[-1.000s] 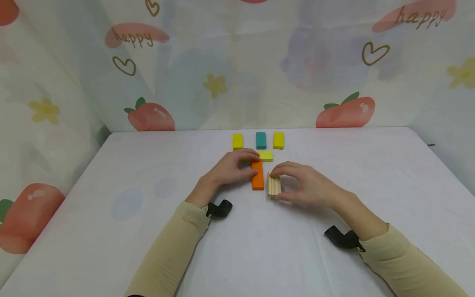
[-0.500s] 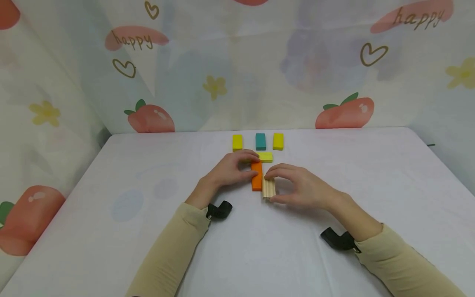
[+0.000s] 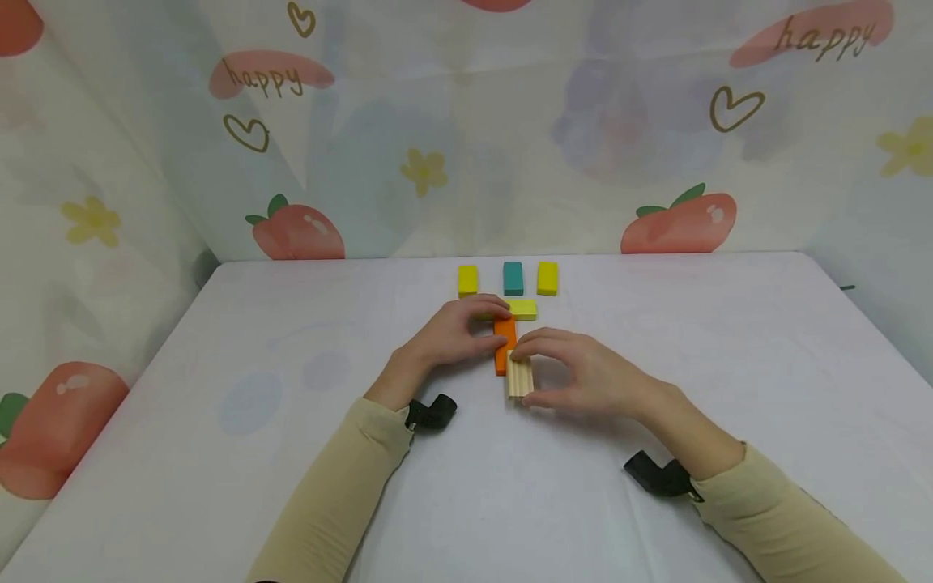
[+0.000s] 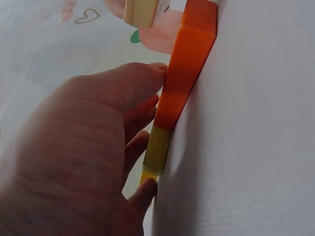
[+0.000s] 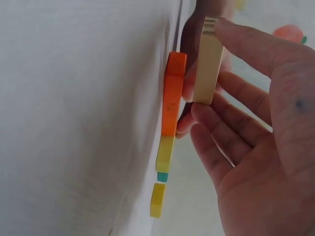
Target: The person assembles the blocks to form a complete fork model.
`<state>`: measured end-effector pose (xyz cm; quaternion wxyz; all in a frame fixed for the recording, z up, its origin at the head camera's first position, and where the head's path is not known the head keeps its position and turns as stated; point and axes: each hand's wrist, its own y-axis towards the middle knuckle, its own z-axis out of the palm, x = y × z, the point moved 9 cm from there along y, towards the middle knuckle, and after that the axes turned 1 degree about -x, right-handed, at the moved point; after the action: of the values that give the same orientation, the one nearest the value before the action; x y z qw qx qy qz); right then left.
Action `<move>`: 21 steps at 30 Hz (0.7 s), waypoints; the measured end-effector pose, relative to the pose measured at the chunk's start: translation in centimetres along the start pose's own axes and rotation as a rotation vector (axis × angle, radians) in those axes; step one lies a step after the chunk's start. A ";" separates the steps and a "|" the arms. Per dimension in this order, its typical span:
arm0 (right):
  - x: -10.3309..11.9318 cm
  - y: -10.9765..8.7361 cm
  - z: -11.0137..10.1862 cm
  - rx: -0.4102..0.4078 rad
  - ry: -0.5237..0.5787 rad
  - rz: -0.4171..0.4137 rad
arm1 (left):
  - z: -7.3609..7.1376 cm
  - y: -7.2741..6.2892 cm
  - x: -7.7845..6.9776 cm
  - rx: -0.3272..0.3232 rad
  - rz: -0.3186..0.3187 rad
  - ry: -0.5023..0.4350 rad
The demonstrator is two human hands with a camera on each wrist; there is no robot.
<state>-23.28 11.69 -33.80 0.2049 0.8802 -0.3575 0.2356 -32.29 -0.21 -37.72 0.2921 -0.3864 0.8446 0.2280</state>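
Note:
My right hand (image 3: 594, 371) pinches a pale wooden block with lengthwise grooves (image 3: 520, 380) between thumb and fingertips. In the right wrist view that grooved block (image 5: 208, 69) is held above the table, over the near end of an orange block (image 5: 174, 88). The orange block lies flat, running away from me. Against it rests my left hand (image 3: 462, 328), the thumb touching the upper face of the orange block (image 4: 189, 54). Its other fingers extend toward a yellow block (image 3: 523, 309) lying crosswise at the far end, partly hidden by the hand.
Behind the crosswise block stand a left yellow block (image 3: 467, 280), a teal block (image 3: 513, 278) and a right yellow block (image 3: 547, 278), spaced in a row. A white cloth covers the table (image 3: 554, 502). A printed curtain (image 3: 496, 162) hangs behind.
My right hand has carried the grooved wooden block left and slightly nearer to me, from beside the orange block to over its near end. The left hand stays in place.

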 end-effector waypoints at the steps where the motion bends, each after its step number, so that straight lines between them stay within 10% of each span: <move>1: 0.1 0.0 0.0 0.001 0.002 -0.002 | 0.0 0.0 0.0 0.001 -0.001 0.001; 21: 0.7 -0.1 1.1 0.052 0.005 -0.007 | -0.1 0.0 -0.2 0.004 0.016 -0.011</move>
<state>-22.50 10.81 -34.32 0.1835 0.8858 -0.3477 0.2464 -32.20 -0.18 -37.47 0.2954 -0.3777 0.8467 0.2307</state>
